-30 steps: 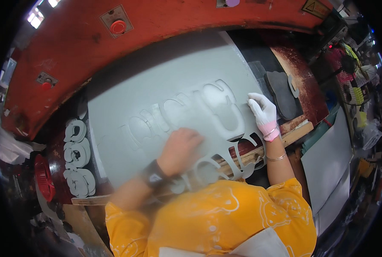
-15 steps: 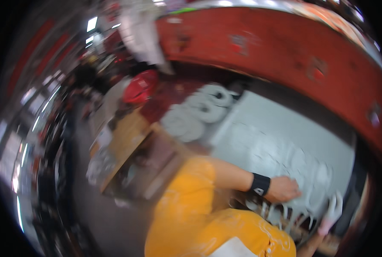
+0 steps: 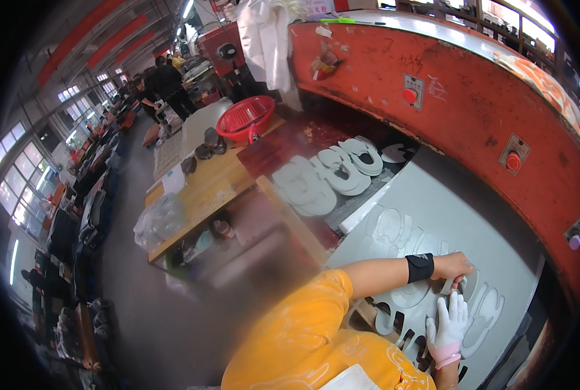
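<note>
A pale grey-white sheet [image 3: 459, 195] covers the work surface, marked with several curved, shoe-sole-like cut outlines [image 3: 488, 312]. Over its near part is my left hand [image 3: 452, 266], bare with a black wristband, its fingers curled and pinched down at a cut outline. What they grip, if anything, is hidden. Just below it my right hand [image 3: 447, 326], in a white glove with a pink cuff, lies with fingers stretched out on the sheet's near edge. Dark gaps between cut strips [image 3: 400, 322] show left of the glove, beside my yellow shirt.
Stacks of pale cut pieces [image 3: 332, 172] lie on a dark red board left of the sheet. Beyond is a red plastic basket [image 3: 245, 120] on a wooden table [image 3: 212, 188]. A red machine beam [image 3: 459, 97] with push buttons spans the far side. People stand far back left.
My right hand has moved left from the sheet's right side to beside my left hand. My left hand has shifted slightly up and right in the picture. The view has turned and sharpened.
</note>
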`<state>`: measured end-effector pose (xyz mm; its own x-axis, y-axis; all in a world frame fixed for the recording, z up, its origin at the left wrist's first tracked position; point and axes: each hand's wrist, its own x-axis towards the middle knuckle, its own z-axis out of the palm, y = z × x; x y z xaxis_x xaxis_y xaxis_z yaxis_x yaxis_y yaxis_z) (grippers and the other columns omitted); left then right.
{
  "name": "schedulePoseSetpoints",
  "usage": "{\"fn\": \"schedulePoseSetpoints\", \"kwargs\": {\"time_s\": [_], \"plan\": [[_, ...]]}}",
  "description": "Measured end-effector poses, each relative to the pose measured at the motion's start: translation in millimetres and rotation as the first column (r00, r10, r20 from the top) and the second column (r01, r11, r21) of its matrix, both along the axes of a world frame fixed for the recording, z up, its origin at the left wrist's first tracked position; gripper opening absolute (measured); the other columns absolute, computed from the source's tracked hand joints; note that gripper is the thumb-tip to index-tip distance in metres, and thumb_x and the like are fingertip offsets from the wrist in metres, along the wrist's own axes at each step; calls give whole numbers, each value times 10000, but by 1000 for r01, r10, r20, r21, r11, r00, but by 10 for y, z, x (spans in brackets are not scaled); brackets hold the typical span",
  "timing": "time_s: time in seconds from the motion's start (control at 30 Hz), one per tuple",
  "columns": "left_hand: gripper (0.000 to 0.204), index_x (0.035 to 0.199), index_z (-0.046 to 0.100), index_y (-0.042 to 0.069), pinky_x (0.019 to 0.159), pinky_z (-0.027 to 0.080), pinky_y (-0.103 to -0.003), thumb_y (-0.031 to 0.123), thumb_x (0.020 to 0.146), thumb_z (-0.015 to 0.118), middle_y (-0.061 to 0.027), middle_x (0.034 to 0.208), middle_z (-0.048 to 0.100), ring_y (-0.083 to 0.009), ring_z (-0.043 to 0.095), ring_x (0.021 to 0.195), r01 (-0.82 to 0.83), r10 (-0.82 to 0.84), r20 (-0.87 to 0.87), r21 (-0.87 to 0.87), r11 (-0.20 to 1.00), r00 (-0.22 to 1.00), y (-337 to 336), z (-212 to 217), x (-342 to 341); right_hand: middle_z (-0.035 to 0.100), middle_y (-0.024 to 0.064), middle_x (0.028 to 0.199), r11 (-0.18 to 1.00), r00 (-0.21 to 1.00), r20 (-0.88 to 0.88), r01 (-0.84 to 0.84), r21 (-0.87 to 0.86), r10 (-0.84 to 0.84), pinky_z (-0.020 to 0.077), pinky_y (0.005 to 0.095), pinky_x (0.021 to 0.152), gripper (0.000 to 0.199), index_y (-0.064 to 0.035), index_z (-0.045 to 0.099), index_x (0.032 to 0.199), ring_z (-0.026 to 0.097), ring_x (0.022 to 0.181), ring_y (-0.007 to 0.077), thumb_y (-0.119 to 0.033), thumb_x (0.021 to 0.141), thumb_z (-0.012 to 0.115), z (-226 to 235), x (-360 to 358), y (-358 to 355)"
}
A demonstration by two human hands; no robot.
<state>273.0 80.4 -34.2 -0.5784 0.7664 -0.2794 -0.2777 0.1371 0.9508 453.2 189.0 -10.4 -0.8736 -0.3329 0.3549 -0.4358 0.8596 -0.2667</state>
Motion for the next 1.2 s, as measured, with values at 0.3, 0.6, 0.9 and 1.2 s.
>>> {"fn": "schedulePoseSetpoints", "kwargs": {"time_s": [0.3,0.6,0.9,1.2], "plan": [[188,833,631,60,593,526,-377,171,936,519,-61,665,568,-210,602,593,2,43,-388,116,993,921,-85,583,-709,509,194,1326,993,981,193,20,-113,2,312,496,1088,448,-50,577,1218,440,1255,393,-222,813,666,47,-67,150],[316,1087,602,11,586,496,-291,295,1012,485,23,652,467,-98,471,564,-194,215,-223,113,975,951,-296,1427,-1149,529,140,1182,993,999,35,33,-113,-29,393,436,976,373,-81,592,1104,475,1124,346,-201,764,686,115,-71,93],[287,831,560,50,600,504,-312,270,999,484,5,629,499,-116,499,548,-263,296,-215,168,950,931,-271,1463,-1252,528,126,1152,990,999,17,35,-139,-32,415,423,928,329,-94,595,1061,493,1064,338,-199,764,689,118,-77,101],[398,1190,654,27,742,519,-278,333,1012,471,-36,1000,654,-109,588,861,-57,-5,-566,-93,994,824,-226,1482,-972,659,152,1042,773,951,287,270,-574,-119,491,414,863,273,-66,662,1102,611,981,343,-195,864,631,213,-361,382]]}}
